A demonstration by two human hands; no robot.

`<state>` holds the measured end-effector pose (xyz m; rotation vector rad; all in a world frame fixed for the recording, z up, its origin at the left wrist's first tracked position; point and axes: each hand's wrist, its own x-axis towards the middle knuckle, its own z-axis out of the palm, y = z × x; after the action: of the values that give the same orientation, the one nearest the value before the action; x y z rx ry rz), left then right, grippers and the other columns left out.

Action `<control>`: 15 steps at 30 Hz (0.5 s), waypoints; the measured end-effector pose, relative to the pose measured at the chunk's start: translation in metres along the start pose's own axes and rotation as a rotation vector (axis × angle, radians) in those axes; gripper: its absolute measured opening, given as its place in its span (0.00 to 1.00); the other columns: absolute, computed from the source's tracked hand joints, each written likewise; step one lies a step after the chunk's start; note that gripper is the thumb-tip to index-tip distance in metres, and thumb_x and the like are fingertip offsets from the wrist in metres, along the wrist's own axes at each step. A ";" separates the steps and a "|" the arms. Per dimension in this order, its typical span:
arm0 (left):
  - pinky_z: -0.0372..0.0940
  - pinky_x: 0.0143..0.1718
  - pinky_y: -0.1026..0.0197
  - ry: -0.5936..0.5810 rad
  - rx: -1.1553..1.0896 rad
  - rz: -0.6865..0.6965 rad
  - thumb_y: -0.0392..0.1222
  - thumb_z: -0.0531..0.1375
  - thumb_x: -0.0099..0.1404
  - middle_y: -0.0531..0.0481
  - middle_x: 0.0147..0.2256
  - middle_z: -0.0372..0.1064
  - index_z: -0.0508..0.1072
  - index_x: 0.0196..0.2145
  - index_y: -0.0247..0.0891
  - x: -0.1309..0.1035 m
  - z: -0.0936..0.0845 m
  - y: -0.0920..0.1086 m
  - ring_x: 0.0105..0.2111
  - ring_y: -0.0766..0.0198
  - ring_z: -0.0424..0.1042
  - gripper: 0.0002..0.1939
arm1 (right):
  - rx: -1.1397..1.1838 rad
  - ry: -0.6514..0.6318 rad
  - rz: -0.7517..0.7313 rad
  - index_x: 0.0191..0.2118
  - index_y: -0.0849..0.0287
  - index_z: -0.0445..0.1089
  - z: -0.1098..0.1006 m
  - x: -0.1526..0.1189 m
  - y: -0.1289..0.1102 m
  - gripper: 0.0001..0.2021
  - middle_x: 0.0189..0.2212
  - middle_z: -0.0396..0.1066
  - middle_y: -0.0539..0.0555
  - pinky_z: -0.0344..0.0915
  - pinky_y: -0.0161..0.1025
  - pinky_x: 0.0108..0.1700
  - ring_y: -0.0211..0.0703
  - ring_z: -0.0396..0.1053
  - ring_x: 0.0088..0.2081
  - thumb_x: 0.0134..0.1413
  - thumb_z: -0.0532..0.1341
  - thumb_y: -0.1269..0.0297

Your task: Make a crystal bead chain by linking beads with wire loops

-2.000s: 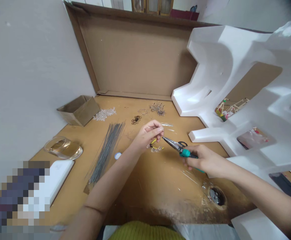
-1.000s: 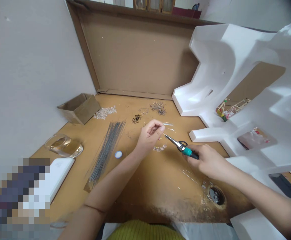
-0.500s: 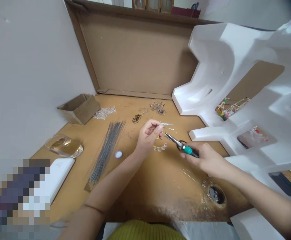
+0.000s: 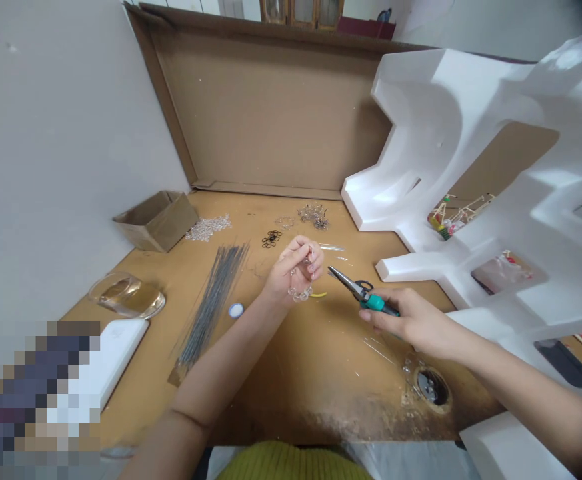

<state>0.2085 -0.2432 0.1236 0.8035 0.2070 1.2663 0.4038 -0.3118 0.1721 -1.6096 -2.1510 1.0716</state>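
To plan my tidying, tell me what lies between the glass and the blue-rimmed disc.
A bundle of thin grey wires lies between them, in the head view.

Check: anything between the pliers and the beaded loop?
Curled fingers of the left hand lie between the pliers and the top of the beaded loop in this view; depth unclear. Nothing else visible does.

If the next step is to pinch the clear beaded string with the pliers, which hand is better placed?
Probably the right hand: it holds the pliers, pointed toward the left hand, which is occupied holding the clear beaded string.
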 end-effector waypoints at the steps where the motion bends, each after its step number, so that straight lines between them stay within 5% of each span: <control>1: 0.52 0.19 0.71 0.004 0.012 -0.004 0.42 0.62 0.55 0.56 0.23 0.52 0.59 0.25 0.36 0.000 0.000 0.000 0.20 0.75 0.54 0.13 | -0.001 0.001 0.000 0.26 0.58 0.62 0.000 0.000 0.000 0.13 0.22 0.64 0.48 0.55 0.36 0.30 0.38 0.60 0.26 0.53 0.55 0.53; 5: 0.53 0.19 0.71 -0.005 0.074 0.026 0.43 0.62 0.55 0.56 0.23 0.54 0.60 0.25 0.36 0.000 -0.003 -0.002 0.20 0.75 0.55 0.13 | -0.047 0.016 0.000 0.27 0.58 0.64 0.000 0.000 -0.001 0.13 0.22 0.64 0.48 0.54 0.35 0.29 0.37 0.59 0.25 0.52 0.56 0.53; 15: 0.61 0.25 0.68 0.120 0.640 0.207 0.45 0.59 0.59 0.55 0.24 0.62 0.67 0.30 0.37 -0.006 -0.009 -0.007 0.22 0.73 0.62 0.09 | -0.188 0.050 0.093 0.29 0.58 0.66 0.000 0.000 0.001 0.13 0.23 0.65 0.50 0.53 0.35 0.27 0.38 0.60 0.25 0.51 0.55 0.52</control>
<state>0.2070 -0.2455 0.1111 1.3196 0.6620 1.4632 0.4046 -0.3117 0.1721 -1.8142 -2.2206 0.8660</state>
